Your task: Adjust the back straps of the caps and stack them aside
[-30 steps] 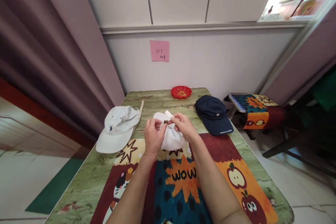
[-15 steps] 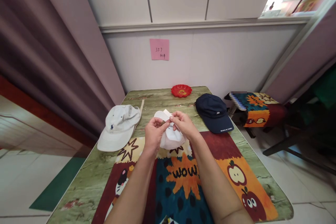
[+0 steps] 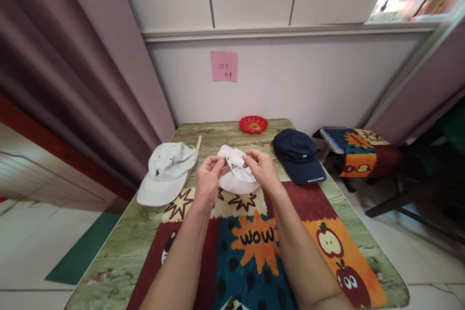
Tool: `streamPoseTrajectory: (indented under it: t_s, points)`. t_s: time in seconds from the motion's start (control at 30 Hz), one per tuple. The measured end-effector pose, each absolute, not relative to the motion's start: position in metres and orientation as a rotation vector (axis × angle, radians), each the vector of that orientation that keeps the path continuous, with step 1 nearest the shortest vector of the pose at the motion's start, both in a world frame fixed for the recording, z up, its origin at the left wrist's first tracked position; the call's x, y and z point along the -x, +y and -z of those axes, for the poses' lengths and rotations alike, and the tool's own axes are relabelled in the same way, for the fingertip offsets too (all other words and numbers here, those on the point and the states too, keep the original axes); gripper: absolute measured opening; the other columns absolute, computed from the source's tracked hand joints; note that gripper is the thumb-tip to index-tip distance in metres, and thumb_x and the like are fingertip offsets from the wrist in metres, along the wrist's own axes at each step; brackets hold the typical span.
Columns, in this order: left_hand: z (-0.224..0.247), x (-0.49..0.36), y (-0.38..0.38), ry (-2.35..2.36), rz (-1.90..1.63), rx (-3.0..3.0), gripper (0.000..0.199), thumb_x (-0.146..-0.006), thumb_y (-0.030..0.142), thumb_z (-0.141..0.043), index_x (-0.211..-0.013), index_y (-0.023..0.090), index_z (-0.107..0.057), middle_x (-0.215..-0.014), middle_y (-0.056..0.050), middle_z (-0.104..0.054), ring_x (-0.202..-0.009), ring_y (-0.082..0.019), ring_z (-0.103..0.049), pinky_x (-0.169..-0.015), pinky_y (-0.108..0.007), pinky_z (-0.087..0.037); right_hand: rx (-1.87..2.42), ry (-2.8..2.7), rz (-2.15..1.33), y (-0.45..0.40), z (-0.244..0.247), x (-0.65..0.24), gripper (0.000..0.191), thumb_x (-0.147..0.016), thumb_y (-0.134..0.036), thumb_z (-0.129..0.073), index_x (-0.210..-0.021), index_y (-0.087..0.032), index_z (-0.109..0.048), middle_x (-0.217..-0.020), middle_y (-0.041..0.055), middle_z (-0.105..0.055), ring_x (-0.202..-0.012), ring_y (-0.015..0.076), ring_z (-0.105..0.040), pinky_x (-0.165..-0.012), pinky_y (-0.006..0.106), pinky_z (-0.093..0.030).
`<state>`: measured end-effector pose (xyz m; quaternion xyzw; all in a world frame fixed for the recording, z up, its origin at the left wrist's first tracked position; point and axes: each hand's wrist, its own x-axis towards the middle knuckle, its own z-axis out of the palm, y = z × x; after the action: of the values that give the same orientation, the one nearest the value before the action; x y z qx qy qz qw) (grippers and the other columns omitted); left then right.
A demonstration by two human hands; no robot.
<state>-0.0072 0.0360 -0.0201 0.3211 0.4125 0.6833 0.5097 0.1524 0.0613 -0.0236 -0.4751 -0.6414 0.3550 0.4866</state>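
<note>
Between my two hands is a white cap [image 3: 238, 185] with a black letter mark on it, resting over the upper edge of the patterned mat. My left hand [image 3: 209, 177] pinches its left edge near the strap. On the other side, my right hand [image 3: 262, 168] grips the cap's right edge between thumb and fingers. A pale grey cap [image 3: 165, 172] with a small dark emblem lies to the left, its brim toward me. To the right sits a navy cap [image 3: 298, 155] with white lettering on its brim.
A red scalloped dish [image 3: 253, 125] stands at the back of the wood-patterned table [image 3: 105, 247]. The colourful mat [image 3: 250, 271] covers its front middle. A pink note [image 3: 224, 66] is on the wall behind. A stool with a matching cover [image 3: 358, 152] stands at the right.
My hands have moved apart, spreading the white cap's edge so its black mark shows more. The whole view has shifted slightly.
</note>
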Motion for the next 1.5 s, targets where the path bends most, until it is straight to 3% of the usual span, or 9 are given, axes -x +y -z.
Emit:
streamPoseTrajectory:
  t_s: [0.13, 0.27, 0.47, 1.5]
  points:
    - [0.017, 0.006, 0.034, 0.989, -1.610, -0.739, 0.036, -0.058, 0.029, -0.088, -0.080, 0.013, -0.065, -0.075, -0.004, -0.074, -0.070, -0.017, -0.071, -0.069, -0.030, -0.059, 1.111, -1.598, -0.804, 0.053, 0.011, -0.156, 0.027, -0.088, -0.042, -0.058, -0.078, -0.020, -0.071, -0.061, -0.0009, -0.066, -0.056, 0.0127, -0.056, -0.056, 0.023, -0.039]
    - [0.019, 0.007, 0.031, 1.005, -1.554, -0.649, 0.029, -0.063, 0.022, -0.085, -0.082, 0.012, -0.066, -0.077, -0.007, -0.075, -0.071, -0.019, -0.073, -0.069, -0.031, -0.061, 1.114, -1.659, -0.733, 0.049, 0.006, -0.158, 0.026, -0.086, -0.039, -0.060, -0.075, -0.020, -0.072, -0.068, 0.0007, -0.070, -0.065, 0.0151, -0.062, -0.060, 0.023, -0.040]
    - [0.019, 0.005, 0.028, 1.082, -1.572, -0.672, 0.023, -0.069, 0.021, -0.081, -0.084, 0.011, -0.066, -0.076, -0.007, -0.075, -0.069, -0.018, -0.073, -0.064, -0.028, -0.061, 1.135, -1.703, -0.704, 0.053, 0.013, -0.154, 0.017, -0.084, -0.034, -0.062, -0.084, -0.023, -0.075, -0.078, 0.0000, -0.075, -0.072, 0.0168, -0.067, -0.064, 0.024, -0.043]
    - [0.016, 0.003, 0.025, 1.166, -1.488, -0.894, 0.038, -0.060, 0.036, -0.087, -0.083, 0.011, -0.069, -0.071, -0.004, -0.072, -0.061, -0.015, -0.069, -0.065, -0.028, -0.058, 1.128, -1.906, -0.554, 0.049, 0.007, -0.152, 0.015, -0.087, -0.030, -0.062, -0.080, -0.024, -0.074, -0.083, -0.0006, -0.076, -0.072, 0.0157, -0.065, -0.068, 0.025, -0.039]
